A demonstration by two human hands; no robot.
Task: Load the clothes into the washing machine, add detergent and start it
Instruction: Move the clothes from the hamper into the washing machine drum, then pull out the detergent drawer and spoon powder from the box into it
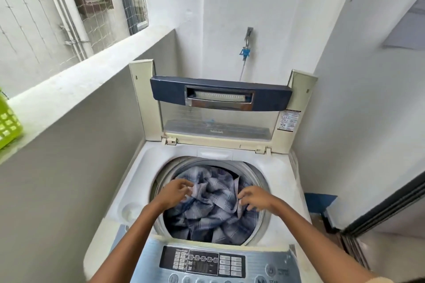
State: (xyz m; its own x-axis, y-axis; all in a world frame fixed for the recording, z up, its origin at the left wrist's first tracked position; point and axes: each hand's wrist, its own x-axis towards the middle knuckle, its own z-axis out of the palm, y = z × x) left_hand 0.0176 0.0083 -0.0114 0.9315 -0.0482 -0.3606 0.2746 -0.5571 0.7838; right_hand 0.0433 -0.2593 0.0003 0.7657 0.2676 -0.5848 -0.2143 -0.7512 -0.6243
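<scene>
A white top-loading washing machine (135,181) stands in front of me with its lid (220,96) folded upright at the back. Blue-grey checked clothes (211,216) fill the round drum. My left hand (173,193) hovers over the left side of the cloth, fingers spread and touching the fabric. Over the right side, my right hand (255,197) has its fingers curled apart just above the cloth. Neither hand clearly grips anything. The control panel (204,262) with its buttons lies at the machine's near edge, under my forearms.
A green plastic basket (8,122) sits on the concrete ledge (76,89) at the left. A tap with a blue hose fitting (245,50) hangs on the back wall. Walls close in on both sides; a sliding door frame (379,211) is at the right.
</scene>
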